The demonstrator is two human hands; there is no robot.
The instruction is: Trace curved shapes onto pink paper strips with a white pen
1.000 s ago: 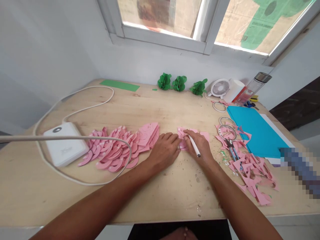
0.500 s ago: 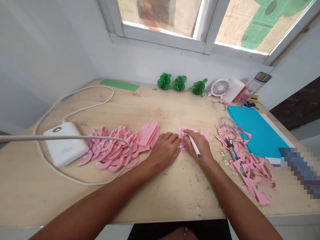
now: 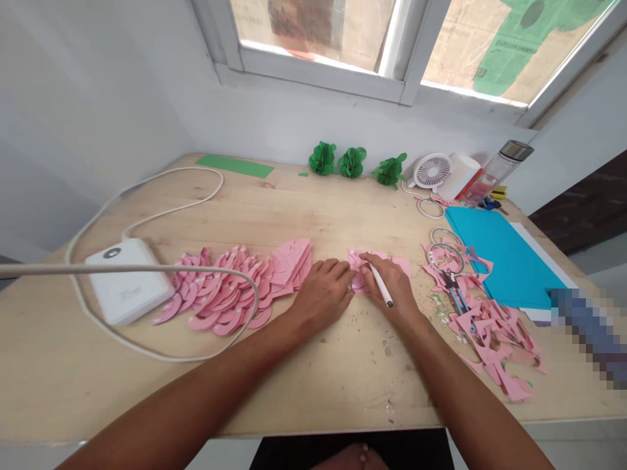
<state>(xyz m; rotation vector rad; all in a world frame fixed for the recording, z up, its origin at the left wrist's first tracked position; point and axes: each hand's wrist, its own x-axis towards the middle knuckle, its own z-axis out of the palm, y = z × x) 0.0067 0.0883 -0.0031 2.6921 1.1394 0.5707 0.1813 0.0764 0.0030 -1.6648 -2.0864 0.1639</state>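
My right hand (image 3: 390, 287) is closed around a white pen (image 3: 380, 282) with a dark end, over pink paper (image 3: 359, 281) that carries curved lines. At the left edge of that paper rests my left hand (image 3: 323, 292), its fingers bent and close together; whether they grip anything is hidden. Another piece of pink paper (image 3: 403, 264) shows just right of my right hand. Left of my left hand lie stacked pink sheets (image 3: 294, 261), beside a heap of curved pink cutouts (image 3: 228, 294).
A white power bank (image 3: 128, 284) with a looping cable sits at left. At right are pink scraps (image 3: 490, 326), scissors (image 3: 455, 294), and a blue folder (image 3: 504, 254). Green paper shapes (image 3: 351, 162), a small fan (image 3: 432, 171) and a bottle (image 3: 499, 171) stand along the back.
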